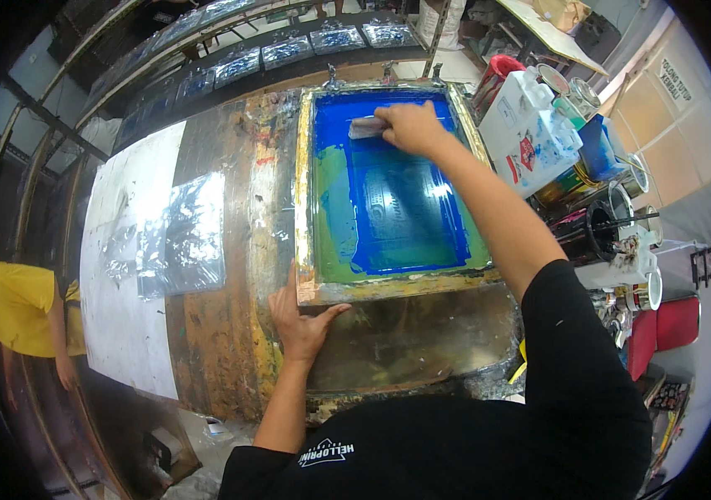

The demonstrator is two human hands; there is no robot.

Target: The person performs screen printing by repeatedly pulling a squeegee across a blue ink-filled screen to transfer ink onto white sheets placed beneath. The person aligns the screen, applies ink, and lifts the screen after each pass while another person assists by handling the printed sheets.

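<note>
A screen printing frame lies on the worktable, its mesh covered in blue ink with green along the left and near borders. At the far end of the mesh, my right hand is closed around a squeegee whose edge rests in the ink. My left hand is at the near left corner of the frame, index finger along its side and thumb spread along the near edge. To the left, a clear plastic sheet lies partly over a white board.
Stained jugs, ink cans and a red bucket crowd the right side. Metal hinge clamps line the frame's far edge. Racks with several printed sheets stand beyond. At left is a person in yellow.
</note>
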